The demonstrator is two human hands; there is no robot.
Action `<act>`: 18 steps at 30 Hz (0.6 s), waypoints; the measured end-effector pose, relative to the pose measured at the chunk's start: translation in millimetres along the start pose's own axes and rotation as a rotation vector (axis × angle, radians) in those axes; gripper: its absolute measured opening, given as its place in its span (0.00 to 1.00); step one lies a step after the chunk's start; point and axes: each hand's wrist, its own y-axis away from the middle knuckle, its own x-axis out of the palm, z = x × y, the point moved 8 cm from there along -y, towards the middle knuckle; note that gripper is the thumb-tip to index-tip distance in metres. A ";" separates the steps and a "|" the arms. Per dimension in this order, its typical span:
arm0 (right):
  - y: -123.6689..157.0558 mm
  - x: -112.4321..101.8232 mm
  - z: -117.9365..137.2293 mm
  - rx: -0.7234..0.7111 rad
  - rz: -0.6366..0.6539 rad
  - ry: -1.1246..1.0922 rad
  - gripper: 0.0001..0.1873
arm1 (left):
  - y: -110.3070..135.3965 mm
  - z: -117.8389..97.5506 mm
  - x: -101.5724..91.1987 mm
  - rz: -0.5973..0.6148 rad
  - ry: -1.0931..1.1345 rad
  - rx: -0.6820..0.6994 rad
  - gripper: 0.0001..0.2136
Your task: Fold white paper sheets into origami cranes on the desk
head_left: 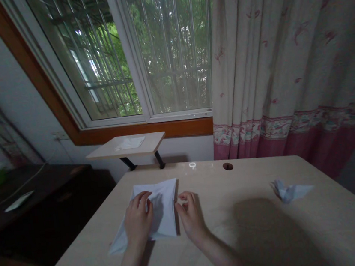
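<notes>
A folded sheet of white paper [166, 214] lies on the desk in front of me, with a flap sticking out at its lower left. My left hand [138, 217] rests over the paper's left part, fingers loosely stretched and apart, gripping nothing. Just beyond the right edge of the sheet is my right hand [191, 215]. Its fingers are bent, with a small gap between thumb and fingertips and nothing visible between them. Whether it touches the paper edge is hard to make out. A folded paper bird [290, 192] sits apart, on the right side of the desk.
The pale wooden desk [236, 246] has a round cable hole [228, 166] near its back edge. A small raised shelf [108, 148] at the back left carries white paper [131, 143]. Behind are a barred window and a curtain [254, 76]; a dark table [41, 184] stands left.
</notes>
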 end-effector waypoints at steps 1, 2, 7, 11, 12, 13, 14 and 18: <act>2.2 2.2 -1.9 0.004 0.000 -0.010 0.08 | 0.1 0.8 -0.6 0.004 -0.017 -0.005 0.13; 4.3 3.9 -3.3 0.003 0.005 -0.016 0.09 | 0.3 1.7 -0.8 0.009 -0.038 -0.010 0.13; 8.7 10.1 -4.5 -0.035 0.070 0.017 0.13 | 3.4 10.3 4.2 0.054 -0.175 -0.082 0.16; 9.7 16.3 -1.4 -0.076 0.138 0.070 0.19 | 11.0 15.6 14.8 0.131 -0.285 -0.169 0.21; 10.4 17.9 -0.5 -0.086 0.157 0.079 0.20 | 13.1 16.3 16.7 0.143 -0.316 -0.192 0.22; 11.2 19.6 0.2 -0.095 0.175 0.088 0.21 | 15.3 16.6 19.2 0.162 -0.344 -0.207 0.23; 12.1 21.1 0.5 -0.101 0.190 0.097 0.21 | 17.3 17.1 21.4 0.180 -0.363 -0.224 0.24; 15.5 26.2 -2.1 -0.111 0.222 0.133 0.25 | 22.5 17.2 25.9 0.217 -0.385 -0.259 0.24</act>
